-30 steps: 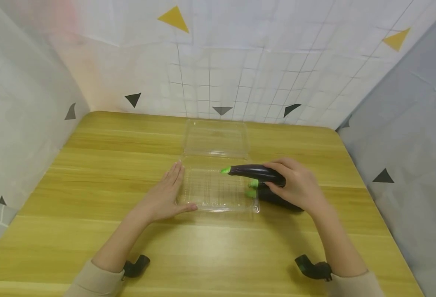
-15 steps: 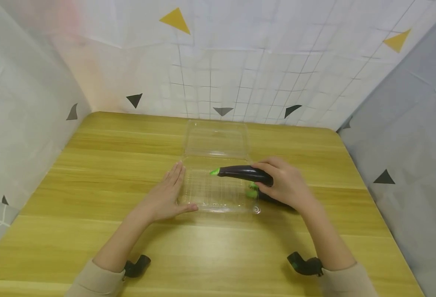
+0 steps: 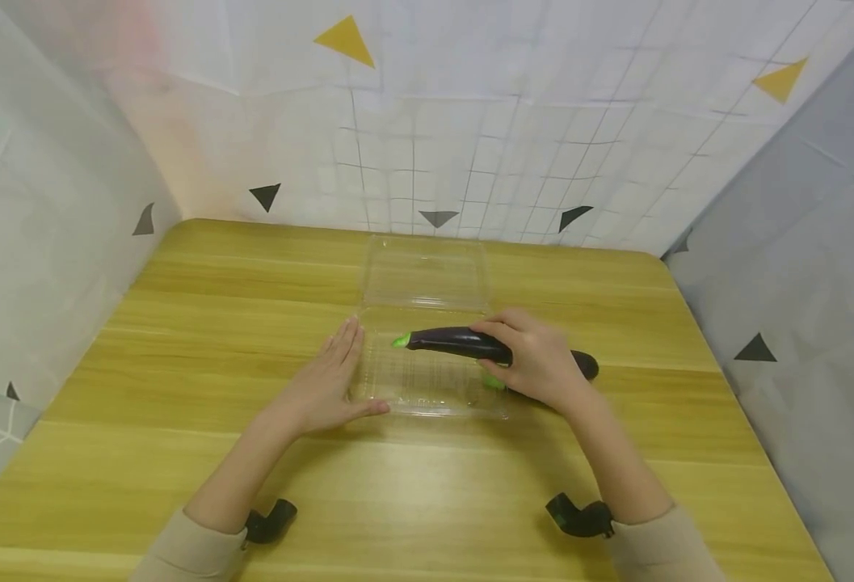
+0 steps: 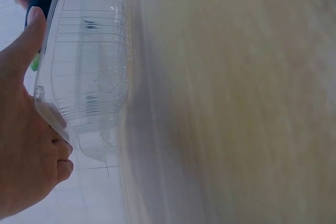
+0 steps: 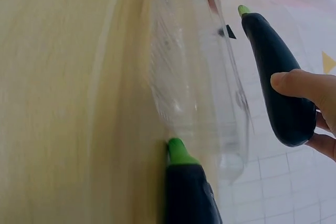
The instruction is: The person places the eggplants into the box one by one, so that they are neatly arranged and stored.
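Note:
My right hand (image 3: 543,364) pinches a dark purple eggplant (image 3: 448,341) between thumb and fingers near its thick end. The eggplant hangs over a clear plastic clamshell box (image 3: 427,411), its green stem pointing left. In the right wrist view, the held eggplant (image 5: 278,82) appears above the box's rim. Fingers straight, my left hand (image 3: 321,392) lies along the box's left side, with the thumb at the front edge. Beside the box's right end, another eggplant (image 5: 190,198) rests on the table; in the head view my right hand covers much of what lies there.
The box's clear lid (image 3: 427,271) lies folded back towards the rear wall. A wood-grain table (image 3: 427,501) carries everything. White wall sheets with triangles enclose it on three sides. A black camera mount (image 3: 270,521) sits at the left wrist, and another camera mount (image 3: 579,515) at the right.
My right hand has carried the eggplant leftward, further over the box. The dark end of an eggplant on the table now shows to the right of that hand. My left hand stays in place.

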The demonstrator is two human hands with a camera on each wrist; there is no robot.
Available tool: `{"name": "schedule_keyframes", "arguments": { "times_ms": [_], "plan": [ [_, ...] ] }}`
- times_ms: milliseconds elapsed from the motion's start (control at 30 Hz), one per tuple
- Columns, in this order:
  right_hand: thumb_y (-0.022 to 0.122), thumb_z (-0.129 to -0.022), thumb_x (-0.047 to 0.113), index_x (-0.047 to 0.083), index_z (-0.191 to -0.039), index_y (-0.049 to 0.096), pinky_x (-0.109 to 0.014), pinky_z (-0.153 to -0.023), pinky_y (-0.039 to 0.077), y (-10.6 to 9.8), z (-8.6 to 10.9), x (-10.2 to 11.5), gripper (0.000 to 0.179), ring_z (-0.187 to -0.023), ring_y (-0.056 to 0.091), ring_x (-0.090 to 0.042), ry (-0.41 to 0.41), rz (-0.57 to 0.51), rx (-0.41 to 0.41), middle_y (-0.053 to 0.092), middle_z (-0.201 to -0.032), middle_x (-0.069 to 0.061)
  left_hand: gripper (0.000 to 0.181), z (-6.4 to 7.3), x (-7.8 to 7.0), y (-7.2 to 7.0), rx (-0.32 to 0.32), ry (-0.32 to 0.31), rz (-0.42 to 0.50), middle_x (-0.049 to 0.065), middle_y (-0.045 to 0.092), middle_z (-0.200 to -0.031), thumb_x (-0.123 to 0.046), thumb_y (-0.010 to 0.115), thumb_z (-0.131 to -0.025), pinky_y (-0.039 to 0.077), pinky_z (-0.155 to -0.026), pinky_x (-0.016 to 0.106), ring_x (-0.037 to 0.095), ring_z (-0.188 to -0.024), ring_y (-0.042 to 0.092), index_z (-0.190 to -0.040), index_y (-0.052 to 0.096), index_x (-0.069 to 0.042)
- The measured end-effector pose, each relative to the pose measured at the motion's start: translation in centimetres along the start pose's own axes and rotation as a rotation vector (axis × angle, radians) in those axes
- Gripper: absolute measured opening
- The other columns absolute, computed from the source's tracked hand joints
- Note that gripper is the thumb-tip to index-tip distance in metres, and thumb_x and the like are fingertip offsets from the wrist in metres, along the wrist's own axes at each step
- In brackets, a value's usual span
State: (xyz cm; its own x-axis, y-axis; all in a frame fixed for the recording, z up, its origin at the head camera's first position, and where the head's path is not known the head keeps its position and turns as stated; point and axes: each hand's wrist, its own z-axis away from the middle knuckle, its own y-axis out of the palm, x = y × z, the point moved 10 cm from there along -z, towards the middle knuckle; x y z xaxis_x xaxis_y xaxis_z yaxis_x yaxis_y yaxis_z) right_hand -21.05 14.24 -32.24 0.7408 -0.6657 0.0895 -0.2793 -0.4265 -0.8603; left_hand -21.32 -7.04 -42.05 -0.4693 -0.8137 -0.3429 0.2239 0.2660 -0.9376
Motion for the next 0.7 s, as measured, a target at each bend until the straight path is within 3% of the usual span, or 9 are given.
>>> {"name": "schedule_keyframes", "arguments": {
  "times_ms": [467, 700],
  "plan": [
    [0.088, -0.067, 0.017, 0.01, -0.113, 0.07, -0.031, -0.073, 0.055, 2.8, -0.5, 2.3, 0.049, -0.091, 0.062, -0.018, -0.038, -0.093, 0.041, 0.065, -0.103, -0.001, 0.119, -0.1, 0.0, 0.0, -0.004, 0.004, 0.011, 0.016, -0.012, -0.159, -0.077, 0.05, -0.08, 0.006, -0.117, 0.041, 0.024, -0.146, -0.01, -0.152, -0.001, 0.002],
    [0.087, -0.07, 0.022, 0.013, -0.113, 0.071, -0.028, -0.069, 0.054, 4.6, 0.0, 3.1, 0.047, -0.09, 0.063, -0.014, -0.025, -0.129, 0.155, 0.065, -0.102, 0.002, 0.121, -0.1, 0.0, -0.1, 0.0, 0.011, 0.019, 0.017, -0.012, -0.159, -0.077, 0.052, -0.079, 0.006, -0.118, 0.042, 0.025, -0.146, -0.011, -0.152, -0.002, 0.003]
  ]
}}
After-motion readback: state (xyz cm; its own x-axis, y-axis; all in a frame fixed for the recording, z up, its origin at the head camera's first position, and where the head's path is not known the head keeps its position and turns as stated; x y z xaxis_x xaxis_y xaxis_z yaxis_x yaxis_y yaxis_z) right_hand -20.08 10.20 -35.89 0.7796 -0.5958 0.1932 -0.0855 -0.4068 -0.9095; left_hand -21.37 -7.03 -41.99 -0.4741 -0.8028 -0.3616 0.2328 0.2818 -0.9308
